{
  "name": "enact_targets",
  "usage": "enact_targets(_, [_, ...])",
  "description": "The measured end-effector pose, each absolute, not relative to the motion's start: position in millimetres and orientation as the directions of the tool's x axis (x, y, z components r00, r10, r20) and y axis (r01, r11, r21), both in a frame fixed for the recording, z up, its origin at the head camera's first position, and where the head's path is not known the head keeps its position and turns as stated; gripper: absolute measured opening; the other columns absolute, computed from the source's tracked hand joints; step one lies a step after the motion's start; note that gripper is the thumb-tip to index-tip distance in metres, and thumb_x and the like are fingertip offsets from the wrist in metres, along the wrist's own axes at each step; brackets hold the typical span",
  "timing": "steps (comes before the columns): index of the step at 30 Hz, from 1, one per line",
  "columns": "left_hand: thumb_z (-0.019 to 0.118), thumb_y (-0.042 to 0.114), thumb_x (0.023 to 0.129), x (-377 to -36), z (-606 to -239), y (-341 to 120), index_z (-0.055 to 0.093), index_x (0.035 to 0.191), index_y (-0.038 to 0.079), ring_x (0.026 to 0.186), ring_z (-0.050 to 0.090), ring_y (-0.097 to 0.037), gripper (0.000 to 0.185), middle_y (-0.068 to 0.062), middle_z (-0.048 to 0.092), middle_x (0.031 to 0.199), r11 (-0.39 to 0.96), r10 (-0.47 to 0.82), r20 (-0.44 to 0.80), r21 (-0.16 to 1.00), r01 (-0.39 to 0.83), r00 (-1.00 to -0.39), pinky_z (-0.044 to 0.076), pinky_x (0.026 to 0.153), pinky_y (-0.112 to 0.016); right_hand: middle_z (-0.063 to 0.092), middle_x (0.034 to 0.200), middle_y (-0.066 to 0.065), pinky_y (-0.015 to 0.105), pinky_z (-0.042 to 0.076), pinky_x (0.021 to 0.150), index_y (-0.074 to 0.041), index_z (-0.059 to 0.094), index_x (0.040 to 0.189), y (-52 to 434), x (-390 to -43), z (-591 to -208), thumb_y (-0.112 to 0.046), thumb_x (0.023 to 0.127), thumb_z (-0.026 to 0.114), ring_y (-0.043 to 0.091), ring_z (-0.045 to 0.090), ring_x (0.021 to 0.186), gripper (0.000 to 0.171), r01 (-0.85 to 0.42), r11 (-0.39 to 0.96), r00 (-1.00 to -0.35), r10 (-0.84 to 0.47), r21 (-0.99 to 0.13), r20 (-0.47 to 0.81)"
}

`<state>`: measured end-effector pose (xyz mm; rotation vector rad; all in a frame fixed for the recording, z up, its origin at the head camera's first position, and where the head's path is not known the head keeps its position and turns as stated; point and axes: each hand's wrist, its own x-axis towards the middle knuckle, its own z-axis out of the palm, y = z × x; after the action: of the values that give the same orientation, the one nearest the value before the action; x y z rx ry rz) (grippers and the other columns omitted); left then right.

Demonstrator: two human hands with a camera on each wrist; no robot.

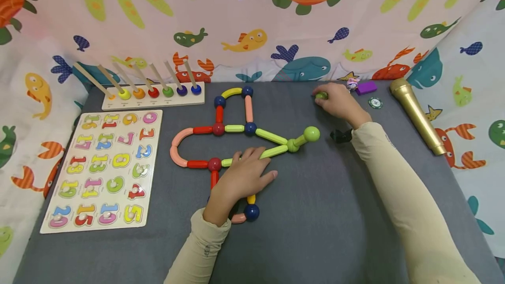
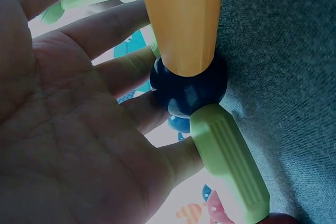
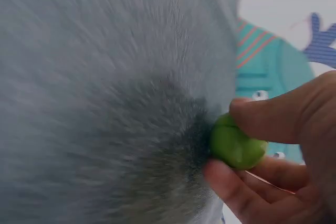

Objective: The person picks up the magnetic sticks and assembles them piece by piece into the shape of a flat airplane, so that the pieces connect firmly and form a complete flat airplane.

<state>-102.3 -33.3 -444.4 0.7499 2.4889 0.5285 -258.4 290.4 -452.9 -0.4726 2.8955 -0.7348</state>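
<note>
A flat figure of magnetic rods and balls lies mid-table, with red rods [image 1: 202, 130], light green rods [image 1: 271, 136] and dark blue balls [image 1: 250, 129]. At its right tip is a larger light green ball [image 1: 311, 133]. My left hand [image 1: 241, 178] lies over its lower part with fingers spread, hiding some pieces. In the left wrist view, a yellow-orange rod [image 2: 185, 19], a dark blue ball [image 2: 190, 90] and a green rod [image 2: 231, 163] run beside its fingers. Away at the back right, my right hand [image 1: 338, 101] pinches a green ball [image 3: 236, 144] between thumb and fingertips, close over the table.
A number puzzle board [image 1: 155, 143] lies at the left, with a peg stand of coloured beads [image 1: 158, 103] behind it. Towards the right are a purple block [image 1: 366, 87], a small figurine [image 1: 352, 83], a poker chip [image 1: 375, 102] and a gold microphone [image 1: 418, 117]. A patterned curtain [image 1: 244, 16] borders the table.
</note>
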Motion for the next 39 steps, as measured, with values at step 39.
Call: enact_targets(39, [0.057, 0.045, 0.111, -103, -441, -29, 0.059, 0.154, 0.008, 0.156, 0.029, -0.037, 0.057, -0.014, 0.037, 0.169, 0.782, 0.58, -0.367, 0.501, 0.371, -0.727, 0.018, 0.124, -0.065, 0.071, 0.117, 0.014, 0.024, 0.048, 0.077, -0.003, 0.069, 0.135, 296, -140, -458, -0.022, 0.109, 0.065, 0.024, 0.061, 0.097, 0.032, -0.058, 0.642, -0.984, -0.165, -0.765, -0.064])
